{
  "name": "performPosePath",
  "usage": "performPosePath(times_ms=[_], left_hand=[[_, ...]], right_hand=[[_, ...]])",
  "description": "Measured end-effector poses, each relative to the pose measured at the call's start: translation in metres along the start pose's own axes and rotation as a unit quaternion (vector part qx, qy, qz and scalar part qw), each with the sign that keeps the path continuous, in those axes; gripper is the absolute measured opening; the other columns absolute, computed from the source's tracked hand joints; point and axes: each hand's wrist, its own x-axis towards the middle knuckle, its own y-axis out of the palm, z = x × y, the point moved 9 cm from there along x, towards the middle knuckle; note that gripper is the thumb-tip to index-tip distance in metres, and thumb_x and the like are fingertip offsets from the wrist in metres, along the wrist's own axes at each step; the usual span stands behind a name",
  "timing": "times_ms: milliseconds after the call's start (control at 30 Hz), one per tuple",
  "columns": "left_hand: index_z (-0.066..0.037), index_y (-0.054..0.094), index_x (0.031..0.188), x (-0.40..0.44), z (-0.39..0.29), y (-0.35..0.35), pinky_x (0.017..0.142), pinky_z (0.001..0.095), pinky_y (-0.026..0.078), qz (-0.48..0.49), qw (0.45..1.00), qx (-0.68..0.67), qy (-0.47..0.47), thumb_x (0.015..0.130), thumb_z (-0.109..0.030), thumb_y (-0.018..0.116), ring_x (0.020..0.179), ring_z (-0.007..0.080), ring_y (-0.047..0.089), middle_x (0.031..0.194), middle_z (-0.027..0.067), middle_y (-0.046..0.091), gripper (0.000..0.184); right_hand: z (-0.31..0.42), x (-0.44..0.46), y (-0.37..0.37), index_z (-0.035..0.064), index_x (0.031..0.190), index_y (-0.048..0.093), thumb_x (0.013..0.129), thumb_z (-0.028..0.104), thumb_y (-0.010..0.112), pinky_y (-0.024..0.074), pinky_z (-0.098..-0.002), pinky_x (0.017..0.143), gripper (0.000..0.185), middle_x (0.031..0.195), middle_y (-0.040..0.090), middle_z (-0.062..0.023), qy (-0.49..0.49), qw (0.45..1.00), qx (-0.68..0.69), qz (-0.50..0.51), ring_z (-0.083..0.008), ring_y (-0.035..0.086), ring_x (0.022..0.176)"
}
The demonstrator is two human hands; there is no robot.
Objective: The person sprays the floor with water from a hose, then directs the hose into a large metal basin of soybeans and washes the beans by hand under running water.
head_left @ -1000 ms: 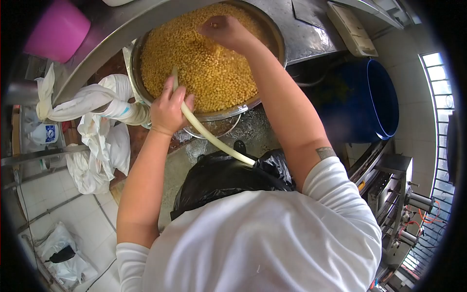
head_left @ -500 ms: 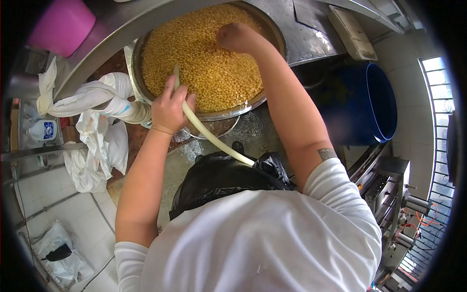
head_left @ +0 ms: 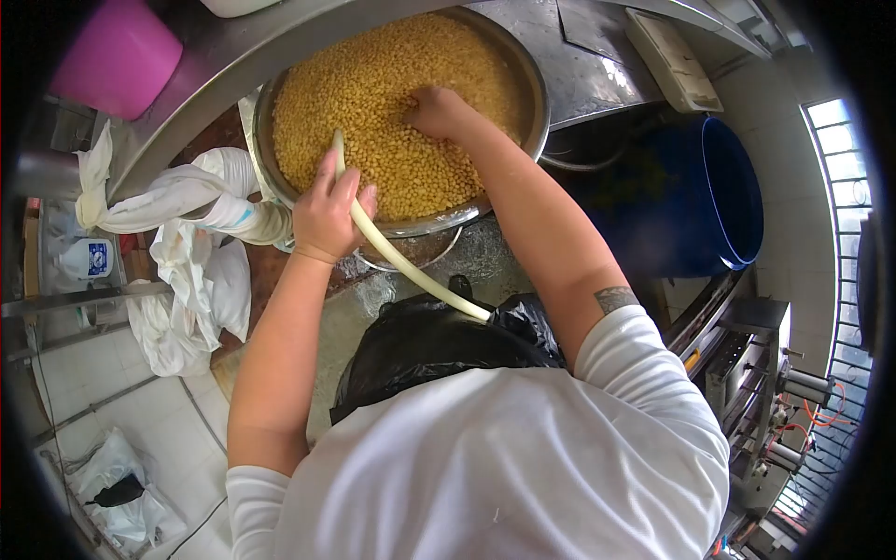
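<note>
Since the earlier frame, the right hand (head_left: 439, 114) has moved nearer the person; it is curling at the yellow kernels (head_left: 345, 93), contents if any: cannot tell. The left hand (head_left: 327, 215) is holding the pale hose (head_left: 411, 271), its tip pointing over the kernels. These are filling the metal basin (head_left: 448, 220); risk: hard sweeping spilling kernels over the rim, or a loosening grip dropping the hose.
</note>
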Motion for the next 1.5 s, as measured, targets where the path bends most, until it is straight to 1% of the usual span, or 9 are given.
performPosePath(times_ms=[200, 300, 367, 667, 800, 867, 1067, 1367, 1500], left_hand=[[-0.007, 0.073, 0.112, 0.000, 0.001, 0.000, 0.074, 0.0469, 0.063, -0.001, 1.000, 0.003, -0.002, 0.090, -0.029, 0.080, 0.088, 0.0406, 0.076, 0.139, 0.0252, 0.067, 0.032], [-0.007, 0.073, 0.112, -0.001, 0.001, 0.000, 0.073, 0.0468, 0.063, -0.003, 1.000, 0.006, -0.001, 0.090, -0.029, 0.081, 0.088, 0.0406, 0.076, 0.139, 0.0252, 0.067, 0.032], [-0.007, 0.073, 0.112, -0.001, 0.001, -0.001, 0.073, 0.0467, 0.063, -0.004, 1.000, 0.009, 0.000, 0.090, -0.029, 0.081, 0.087, 0.0405, 0.076, 0.138, 0.0253, 0.067, 0.032], [-0.008, 0.073, 0.112, -0.001, 0.002, 0.000, 0.072, 0.0465, 0.063, 0.006, 1.000, 0.006, -0.009, 0.092, -0.030, 0.079, 0.087, 0.0401, 0.076, 0.139, 0.0243, 0.067, 0.031], [-0.008, 0.072, 0.112, -0.002, 0.003, 0.001, 0.072, 0.0463, 0.063, 0.005, 1.000, 0.008, -0.007, 0.092, -0.030, 0.079, 0.087, 0.0400, 0.076, 0.139, 0.0239, 0.066, 0.031], [-0.008, 0.072, 0.112, -0.002, 0.002, 0.000, 0.072, 0.0463, 0.063, 0.002, 1.000, 0.009, -0.006, 0.092, -0.030, 0.079, 0.087, 0.0400, 0.076, 0.139, 0.0239, 0.066, 0.031], [-0.007, 0.073, 0.112, -0.002, 0.002, 0.000, 0.071, 0.0459, 0.063, -0.001, 1.000, 0.007, -0.003, 0.092, -0.030, 0.079, 0.087, 0.0400, 0.076, 0.139, 0.0239, 0.067, 0.031], [-0.007, 0.072, 0.112, -0.002, 0.002, 0.000, 0.071, 0.0457, 0.063, -0.008, 1.000, 0.006, 0.005, 0.091, -0.029, 0.079, 0.086, 0.0408, 0.076, 0.137, 0.0252, 0.067, 0.030], [-0.007, 0.072, 0.111, -0.002, 0.002, -0.001, 0.070, 0.0459, 0.063, -0.013, 1.000, 0.006, 0.006, 0.091, -0.028, 0.080, 0.086, 0.0409, 0.076, 0.136, 0.0249, 0.067, 0.030]], right_hand=[[-0.009, -0.011, 0.015, 0.0093, 0.128, 0.074, 0.100, 0.033, 0.073, 0.0614, -0.0489, 0.083, 0.036, 0.126, 0.070, -0.0111, 0.111, 0.872, 0.472, 0.067, -0.0281, 0.070, 0.108], [0.007, -0.007, 0.002, 0.0081, 0.139, 0.065, 0.109, 0.035, 0.061, 0.0643, -0.0536, 0.091, 0.041, 0.132, 0.067, -0.0182, -0.035, 0.823, 0.565, 0.042, -0.0391, 0.069, 0.116], [0.033, -0.030, -0.001, 0.0059, 0.148, 0.057, 0.115, 0.041, 0.051, 0.0603, -0.0639, 0.097, 0.049, 0.141, 0.064, -0.0195, 0.064, 0.581, 0.799, 0.138, -0.0399, 0.064, 0.130], [0.054, -0.038, -0.020, 0.0042, 0.160, 0.040, 0.112, 0.060, 0.042, 0.0451, -0.0751, 0.113, 0.074, 0.154, 0.056, -0.0226, -0.072, 0.519, 0.828, 0.202, -0.0476, 0.055, 0.142], [0.037, -0.036, -0.023, 0.0038, 0.163, 0.033, 0.109, 0.064, 0.047, 0.0445, -0.0744, 0.114, 0.083, 0.157, 0.053, -0.0262, 0.007, 0.560, 0.823, 0.094, -0.0533, 0.050, 0.144], [0.057, -0.035, -0.027, 0.0124, 0.172, 0.006, 0.110, 0.065, 0.042, 0.0420, -0.0789, 0.112, 0.089, 0.179, 0.008, -0.0090, -0.107, 0.514, 0.820, 0.229, -0.0546, 0.048, 0.146], [0.051, -0.028, -0.026, 0.0115, 0.173, 0.007, 0.111, 0.061, 0.044, 0.0431, -0.0794, 0.110, 0.087, 0.180, 0.003, -0.0103, -0.088, 0.518, 0.828, 0.196, -0.0580, 0.049, 0.143], [0.065, -0.046, -0.038, -0.0006, 0.157, 0.038, 0.102, 0.001, 0.049, 0.0507, -0.0653, 0.115, 0.056, 0.148, 0.057, -0.0227, -0.145, 0.595, 0.763, 0.206, -0.0536, 0.059, 0.135], [0.067, -0.050, -0.040, -0.0025, 0.156, 0.038, 0.099, -0.010, 0.047, 0.0525, -0.0628, 0.115, 0.058, 0.148, 0.055, -0.0277, -0.131, 0.587, 0.775, 0.197, -0.0536, 0.061, 0.133]])
